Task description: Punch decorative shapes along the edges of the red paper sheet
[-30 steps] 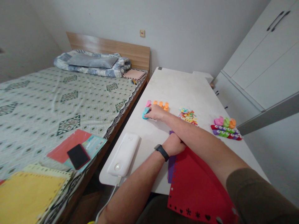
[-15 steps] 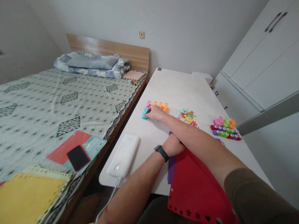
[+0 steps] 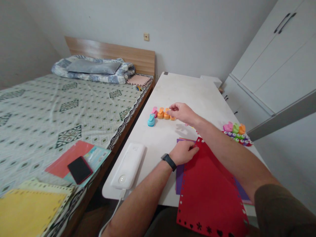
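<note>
My left hand (image 3: 184, 152), with a dark band on its wrist, is closed at the upper left edge of a red paper sheet (image 3: 209, 184) with small shapes punched along its borders. Purple paper (image 3: 180, 177) lies under the sheet. Above the table, my right hand (image 3: 182, 112) has its fingers bent and apart, with nothing visible in them. It hovers beside a row of orange craft punches (image 3: 160, 114) and partly covers the rightmost one. A turquoise craft punch (image 3: 151, 120) stands upright at the row's left, in front of a pink one (image 3: 154, 111).
More craft punches (image 3: 238, 131) in several colours stand at the table's right side. Punched paper bits are mostly hidden behind my right forearm. A white power bank (image 3: 128, 166) with a cable lies at the front left. The bed left of the table holds a phone (image 3: 80, 169) and yellow paper (image 3: 32, 210).
My right hand has let go of the turquoise punch, which now stands on the table, and has moved right and up. My left hand stays at the red sheet. The view has shifted slightly.
</note>
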The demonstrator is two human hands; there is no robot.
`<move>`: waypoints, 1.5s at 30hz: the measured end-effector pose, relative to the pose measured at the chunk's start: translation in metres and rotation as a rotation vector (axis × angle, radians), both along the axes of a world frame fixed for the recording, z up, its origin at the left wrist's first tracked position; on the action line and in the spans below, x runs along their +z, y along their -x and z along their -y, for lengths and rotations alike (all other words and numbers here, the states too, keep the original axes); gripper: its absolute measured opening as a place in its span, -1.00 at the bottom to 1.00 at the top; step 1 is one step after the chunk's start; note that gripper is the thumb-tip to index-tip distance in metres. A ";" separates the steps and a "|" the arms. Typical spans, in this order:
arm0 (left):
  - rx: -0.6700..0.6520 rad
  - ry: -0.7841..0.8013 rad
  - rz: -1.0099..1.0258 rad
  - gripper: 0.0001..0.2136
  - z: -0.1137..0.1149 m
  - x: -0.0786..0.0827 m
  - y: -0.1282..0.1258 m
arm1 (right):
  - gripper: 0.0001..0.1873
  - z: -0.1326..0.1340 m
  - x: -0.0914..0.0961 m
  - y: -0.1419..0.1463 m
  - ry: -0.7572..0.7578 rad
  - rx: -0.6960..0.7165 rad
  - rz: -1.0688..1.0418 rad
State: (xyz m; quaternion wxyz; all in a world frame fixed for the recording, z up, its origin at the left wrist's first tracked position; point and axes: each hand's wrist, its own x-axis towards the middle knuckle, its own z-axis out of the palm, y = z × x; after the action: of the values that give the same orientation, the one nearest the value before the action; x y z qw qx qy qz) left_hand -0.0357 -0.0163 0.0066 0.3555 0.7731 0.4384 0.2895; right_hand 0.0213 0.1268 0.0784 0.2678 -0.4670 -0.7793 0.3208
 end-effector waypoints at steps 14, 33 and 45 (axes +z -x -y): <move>-0.001 0.082 -0.008 -0.60 -0.003 0.000 -0.001 | -0.59 -0.045 0.006 -0.270 0.004 -0.659 0.311; -0.012 0.173 0.087 -0.62 -0.002 0.002 -0.002 | -0.64 -0.041 -0.030 -0.321 0.077 -0.547 0.876; 0.003 0.181 0.096 -0.63 -0.003 0.000 -0.003 | -0.78 -0.020 -0.025 -0.316 -0.007 -0.569 0.643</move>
State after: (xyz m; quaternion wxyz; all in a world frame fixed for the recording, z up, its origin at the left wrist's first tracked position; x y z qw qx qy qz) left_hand -0.0330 -0.0136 0.0070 0.4441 0.7224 0.4464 0.2857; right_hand 0.3373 0.1468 0.0533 0.0909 -0.7388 -0.6642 0.0696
